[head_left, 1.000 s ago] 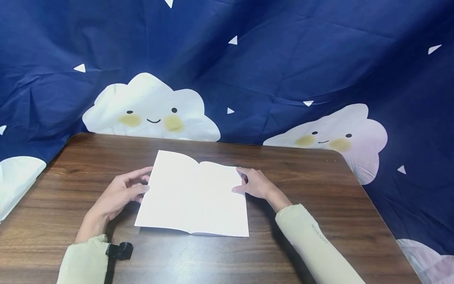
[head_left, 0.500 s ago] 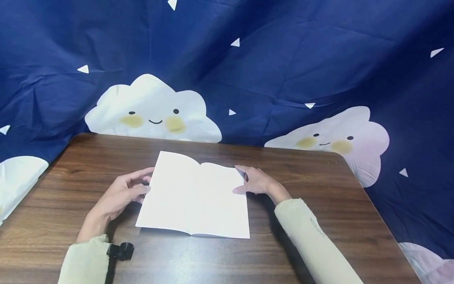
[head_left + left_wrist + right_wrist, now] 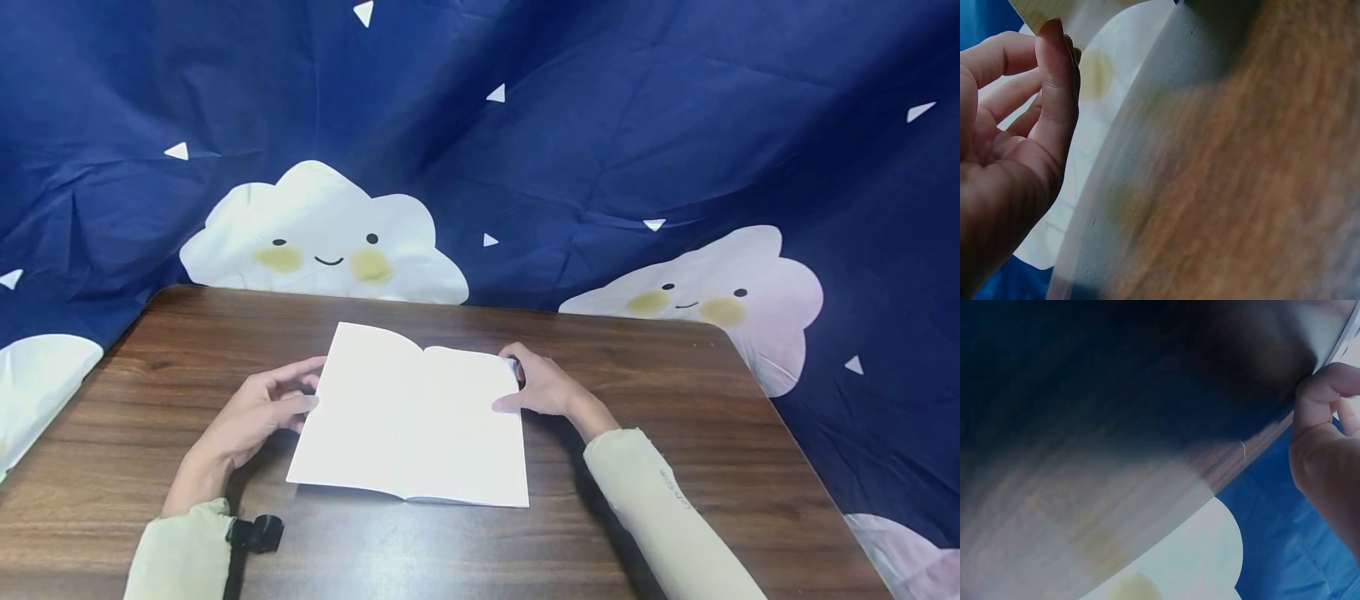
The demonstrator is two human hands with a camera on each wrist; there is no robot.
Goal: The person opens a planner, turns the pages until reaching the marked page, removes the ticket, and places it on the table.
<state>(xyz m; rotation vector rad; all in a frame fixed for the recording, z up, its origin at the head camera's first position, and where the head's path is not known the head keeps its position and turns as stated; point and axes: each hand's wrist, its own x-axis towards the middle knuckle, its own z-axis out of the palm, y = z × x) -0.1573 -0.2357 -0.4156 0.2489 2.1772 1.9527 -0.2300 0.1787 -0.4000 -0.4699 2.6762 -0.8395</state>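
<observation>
A notebook (image 3: pixel 408 421) lies spread at its middle fold, its pages looking plain white in the head view. In the left wrist view a corner of the notebook (image 3: pixel 1044 9) shows faint ruled lines. My left hand (image 3: pixel 251 417) holds the left edge, thumb on the page and fingers behind it. At the opposite edge, my right hand (image 3: pixel 551 387) pinches the right-hand page side, thumb on top. Its index finger is bent near the upper right corner, where a small bluish patch shows. The right wrist view catches only a sliver of the notebook (image 3: pixel 1344 337) beside the thumb.
A brown wood-grain table (image 3: pixel 645 367) lies under the notebook. Behind it hangs a dark blue cloth (image 3: pixel 570 150) with smiling clouds and white triangles. A black strap piece (image 3: pixel 258 533) sits on the left sleeve.
My right index finger has bent and lifted at the notebook's upper right corner. My left hand and the notebook stay nearly in place; the head view shifts slightly.
</observation>
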